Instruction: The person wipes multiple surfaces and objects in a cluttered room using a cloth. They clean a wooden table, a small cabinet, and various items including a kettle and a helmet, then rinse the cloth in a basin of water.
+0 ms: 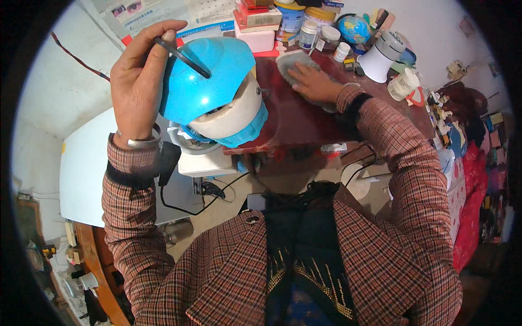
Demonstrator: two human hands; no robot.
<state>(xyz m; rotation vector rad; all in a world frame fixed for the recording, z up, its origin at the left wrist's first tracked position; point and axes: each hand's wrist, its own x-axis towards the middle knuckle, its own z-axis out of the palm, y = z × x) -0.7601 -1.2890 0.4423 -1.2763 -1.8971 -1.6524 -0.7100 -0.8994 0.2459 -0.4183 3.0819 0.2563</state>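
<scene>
My left hand [140, 77] grips the black handle at the top of a blue and white appliance [210, 81], whose type I cannot tell. The appliance is tilted above the left end of a dark red tabletop [285, 126]. Under it, partly hidden, is a pale bowl-like container [191, 144] with small items in it. My right hand [314, 83] lies spread on a grey cloth [299, 61], pressing it to the tabletop; the rest of the cloth is hidden under the palm and wrist.
Stacked boxes [257, 24], cans [290, 18], white bottles [308, 34] and a small globe [354, 28] line the tabletop's back. A megaphone [379, 57] and a white jar [403, 84] stand at the right. Black cables [195, 212] hang below the table edge.
</scene>
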